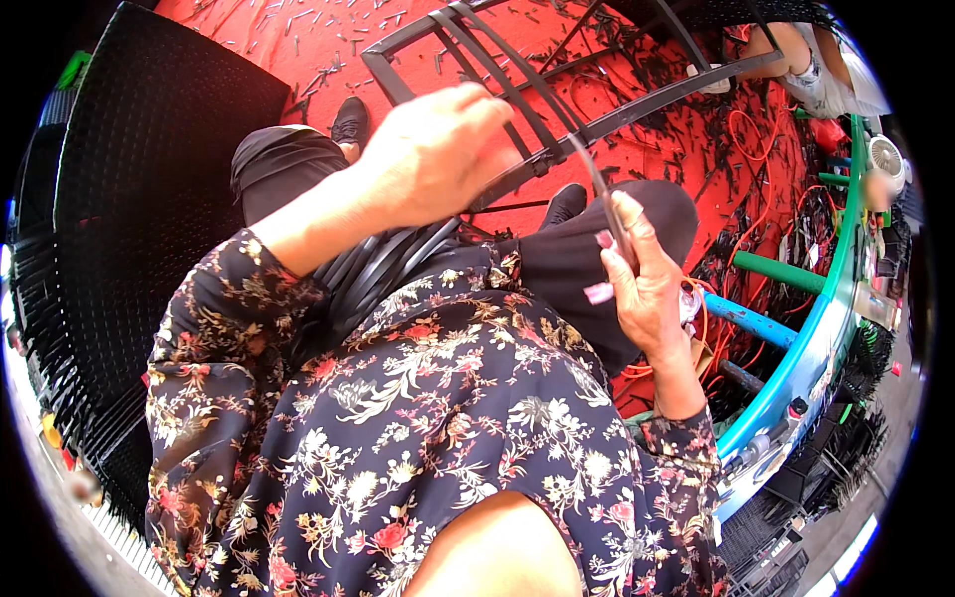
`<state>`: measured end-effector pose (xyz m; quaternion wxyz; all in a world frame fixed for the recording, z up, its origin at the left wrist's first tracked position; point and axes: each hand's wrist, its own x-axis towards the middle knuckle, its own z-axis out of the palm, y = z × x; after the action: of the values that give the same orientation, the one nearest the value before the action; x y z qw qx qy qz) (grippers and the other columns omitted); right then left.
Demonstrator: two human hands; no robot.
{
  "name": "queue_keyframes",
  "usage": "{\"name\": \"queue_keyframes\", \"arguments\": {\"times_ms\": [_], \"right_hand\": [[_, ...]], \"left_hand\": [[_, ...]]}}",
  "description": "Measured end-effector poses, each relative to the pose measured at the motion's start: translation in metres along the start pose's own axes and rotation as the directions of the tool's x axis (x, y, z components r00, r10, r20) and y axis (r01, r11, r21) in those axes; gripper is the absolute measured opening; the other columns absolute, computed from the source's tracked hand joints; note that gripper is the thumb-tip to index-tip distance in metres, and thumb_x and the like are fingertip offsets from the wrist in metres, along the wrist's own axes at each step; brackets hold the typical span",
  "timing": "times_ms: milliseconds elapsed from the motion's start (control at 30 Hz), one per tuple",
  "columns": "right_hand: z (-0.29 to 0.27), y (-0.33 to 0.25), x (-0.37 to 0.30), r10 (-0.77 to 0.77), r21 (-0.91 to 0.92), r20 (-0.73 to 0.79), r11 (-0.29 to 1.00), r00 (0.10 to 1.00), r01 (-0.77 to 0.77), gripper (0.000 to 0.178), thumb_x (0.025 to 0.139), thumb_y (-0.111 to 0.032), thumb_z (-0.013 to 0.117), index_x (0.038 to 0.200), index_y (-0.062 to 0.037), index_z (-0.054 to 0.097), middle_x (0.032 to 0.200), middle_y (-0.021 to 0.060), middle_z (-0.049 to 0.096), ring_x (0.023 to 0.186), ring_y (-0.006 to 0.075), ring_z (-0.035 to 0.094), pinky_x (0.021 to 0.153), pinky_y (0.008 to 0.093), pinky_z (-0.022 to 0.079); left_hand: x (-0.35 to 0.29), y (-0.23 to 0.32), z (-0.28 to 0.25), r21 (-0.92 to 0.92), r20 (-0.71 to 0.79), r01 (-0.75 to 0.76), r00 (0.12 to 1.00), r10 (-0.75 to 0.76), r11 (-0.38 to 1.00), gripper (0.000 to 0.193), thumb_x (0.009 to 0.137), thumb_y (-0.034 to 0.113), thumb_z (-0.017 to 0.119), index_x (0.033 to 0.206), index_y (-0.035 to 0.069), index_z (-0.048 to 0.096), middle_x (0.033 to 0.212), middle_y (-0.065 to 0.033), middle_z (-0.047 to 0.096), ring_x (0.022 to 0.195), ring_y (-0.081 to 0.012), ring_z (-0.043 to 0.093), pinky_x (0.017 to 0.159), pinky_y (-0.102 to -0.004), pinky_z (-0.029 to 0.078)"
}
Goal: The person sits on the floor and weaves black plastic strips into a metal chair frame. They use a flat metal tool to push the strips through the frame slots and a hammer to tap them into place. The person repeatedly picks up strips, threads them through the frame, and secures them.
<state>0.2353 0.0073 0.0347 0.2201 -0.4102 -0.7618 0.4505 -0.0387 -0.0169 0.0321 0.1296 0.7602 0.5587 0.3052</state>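
Observation:
My right hand (645, 284) is closed with thumb and fingers on a dark flat strip (602, 189). From there the strip runs up to a black metal frame (637, 114) with several bars, which leans over my knees. Pink patches show at the fingertips. My left hand (438, 149) is above the frame's near left part, its fingers curled down and blurred; what they hold, if anything, is hidden. A bundle of black strips (388, 269) lies across my lap, below the left wrist.
Strip scraps (318, 70) litter the red floor covering (398, 70). A large black woven panel (169, 179) stands at the left. On the right are a blue-green curved rail (811, 368), orange cords (761, 139), a small white fan (885, 159) and another person's leg (781, 50).

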Motion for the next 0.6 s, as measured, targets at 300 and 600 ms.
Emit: {"name": "queue_keyframes", "arguments": {"times_ms": [300,600], "right_hand": [[-0.01,-0.028,0.0,-0.046,-0.421,0.133,0.902,0.99,0.098,0.04,0.082,-0.006,0.06,0.121,-0.0139,0.056,0.071,0.0114,0.049,0.062,0.0324,0.056,0.055,0.0413,0.043],[-0.037,-0.059,0.021,0.006,-0.579,0.33,0.791,0.944,0.198,0.042,0.082,0.001,0.056,0.122,-0.0123,0.055,0.068,0.0111,0.046,0.055,0.025,0.048,0.054,0.0341,0.041]], "left_hand": [[-0.013,-0.002,0.037,0.191,0.042,-0.106,0.994,0.1,0.976,0.033,0.063,0.029,0.073,0.081,0.007,0.058,0.07,-0.0052,0.054,0.067,-0.0234,0.056,0.074,-0.0375,0.037],[-0.012,0.003,0.046,0.168,-0.108,-0.113,0.985,0.132,0.979,0.023,0.06,0.022,0.07,0.064,0.008,0.052,0.061,-0.0047,0.051,0.059,-0.0228,0.055,0.069,-0.0375,0.038]]}}
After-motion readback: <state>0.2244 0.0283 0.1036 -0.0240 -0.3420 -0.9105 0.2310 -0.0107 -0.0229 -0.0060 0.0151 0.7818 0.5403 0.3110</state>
